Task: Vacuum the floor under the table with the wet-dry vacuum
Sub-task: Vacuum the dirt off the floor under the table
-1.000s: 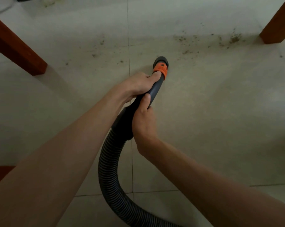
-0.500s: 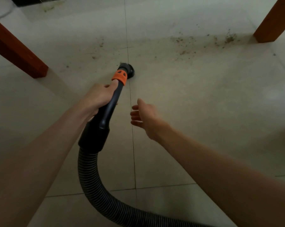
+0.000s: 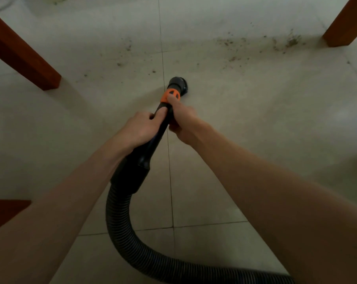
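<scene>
One vacuum hose [image 3: 120,226] is counted, ribbed and black, ending in one rigid wand [image 3: 153,140] fitted with one orange collar [image 3: 171,95] and one round black nozzle [image 3: 178,83]. Two hands are recorded on the wand: one left hand [image 3: 138,130] and one right hand [image 3: 182,119]. Three reddish wooden pieces are listed: two table legs [image 3: 25,58] [image 3: 345,23] and one partly seen piece [image 3: 3,212] at the left edge, with two scattered patches of debris [image 3: 259,46] [image 3: 124,56] counted on the tiled floor [image 3: 265,119].

2 bare forearms, no sleeves, hands [image 3: 140,128] unadorned
</scene>
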